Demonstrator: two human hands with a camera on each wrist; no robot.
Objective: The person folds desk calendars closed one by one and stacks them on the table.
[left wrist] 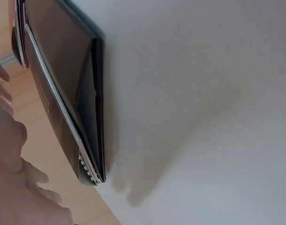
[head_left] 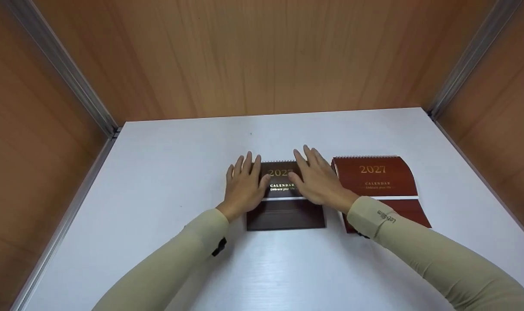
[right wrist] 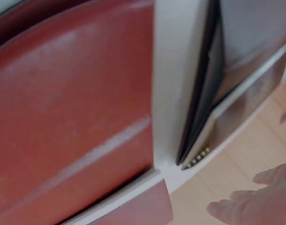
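Note:
A dark brown 2027 desk calendar [head_left: 285, 214] with a spiral binding along its far edge lies on the white table. Over its left side my left hand [head_left: 243, 186] is spread, fingers straight and pointing away from me. The right hand [head_left: 319, 180] is spread likewise over the calendar's right side, partly covering the gold year. Both wrist views show a gap between each hand and the calendar's cover, so neither appears to grip it. A red-brown 2027 calendar [head_left: 376, 178] lies just to the right, partly hidden by my right forearm.
The white tabletop [head_left: 179, 155] extends around both calendars. Wood-grain panels [head_left: 262, 56] stand at the back and on both sides, with grey metal posts [head_left: 67, 65] at the corners. Light-coloured sleeves [head_left: 421, 242] cover both forearms.

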